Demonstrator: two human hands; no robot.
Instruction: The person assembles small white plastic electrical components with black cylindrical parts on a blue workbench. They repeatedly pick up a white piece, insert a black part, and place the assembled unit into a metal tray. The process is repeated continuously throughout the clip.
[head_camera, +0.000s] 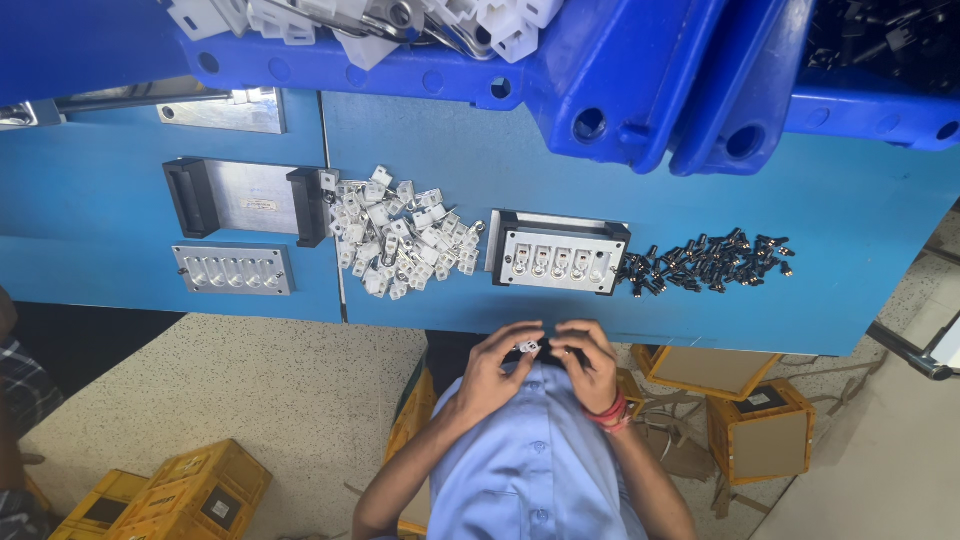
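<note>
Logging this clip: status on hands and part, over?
Left hand and right hand pinch one small white part together, near the blue table edge. Nothing between them. Over.

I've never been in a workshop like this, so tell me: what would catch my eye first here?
Probably the two hands, left hand and right hand, meeting just below the blue table edge around a small white part. Above them on the table sits a metal fixture with a row of pockets, flanked by a heap of white pieces on one side and a scatter of dark small parts on the other.
</note>
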